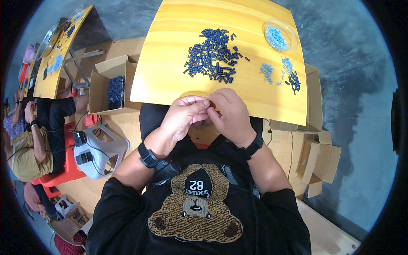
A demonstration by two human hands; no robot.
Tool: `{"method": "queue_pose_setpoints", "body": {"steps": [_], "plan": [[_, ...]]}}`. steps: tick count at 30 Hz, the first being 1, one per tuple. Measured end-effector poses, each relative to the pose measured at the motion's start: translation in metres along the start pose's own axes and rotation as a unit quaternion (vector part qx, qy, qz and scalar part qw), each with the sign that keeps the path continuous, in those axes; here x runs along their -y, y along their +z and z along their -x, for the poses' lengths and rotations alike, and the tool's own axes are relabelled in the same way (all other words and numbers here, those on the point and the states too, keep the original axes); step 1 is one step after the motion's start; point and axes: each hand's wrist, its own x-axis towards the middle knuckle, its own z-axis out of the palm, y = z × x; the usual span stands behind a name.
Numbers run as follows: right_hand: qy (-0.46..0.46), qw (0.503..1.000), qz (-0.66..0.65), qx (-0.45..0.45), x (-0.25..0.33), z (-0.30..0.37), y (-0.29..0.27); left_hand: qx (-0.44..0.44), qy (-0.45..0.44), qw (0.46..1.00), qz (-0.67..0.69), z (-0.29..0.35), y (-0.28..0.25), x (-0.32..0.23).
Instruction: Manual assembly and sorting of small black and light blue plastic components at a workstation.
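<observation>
My left hand and my right hand meet at the near edge of the yellow table. Thumbs and fingers of both are pinched together, with fingertips touching. A tiny dark bit seems to show between them, too small to name. Beyond my hands lies a large heap of small black cylindrical parts. Farther right are small heaps of light blue pieces and a little group of black parts. A clear round bowl at the far right holds more light blue pieces.
An open cardboard box full of dark parts stands left of the table. Another carton is by its right edge, an open one on the floor. Left are a white stool with devices and cables, and seated people at another table.
</observation>
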Motion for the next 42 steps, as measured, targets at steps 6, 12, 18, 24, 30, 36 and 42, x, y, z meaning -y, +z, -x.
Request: {"method": "queue_pose_setpoints", "body": {"steps": [6, 12, 18, 24, 30, 36, 42], "plan": [[0.002, 0.999, -0.007, 0.040, -0.008, -0.005, -0.004, -0.002, 0.000, 1.000, -0.031, -0.002, 0.002, -0.002], [0.183, 0.979, -0.084, 0.035, -0.033, -0.013, -0.020, -0.028, 0.029, 0.999, -0.034, -0.005, -0.003, -0.009], [0.213, 0.975, 0.055, -0.021, -0.105, -0.043, -0.051, -0.033, 0.031, 0.998, -0.040, -0.009, -0.006, -0.012], [0.245, 0.955, 0.169, -0.006, -0.127, -0.065, -0.038, -0.015, 0.028, 0.999, -0.034, -0.012, -0.014, -0.012], [0.238, 0.952, 0.189, 0.025, -0.135, -0.067, -0.034, -0.003, 0.030, 0.999, -0.030, -0.012, -0.018, -0.011], [0.211, 0.951, 0.224, 0.032, -0.117, -0.062, -0.040, -0.016, 0.041, 0.999, -0.023, -0.011, -0.017, -0.009], [0.168, 0.985, -0.012, 0.045, -0.039, -0.028, -0.034, -0.027, 0.070, 0.996, -0.051, -0.006, -0.009, -0.009]]}}
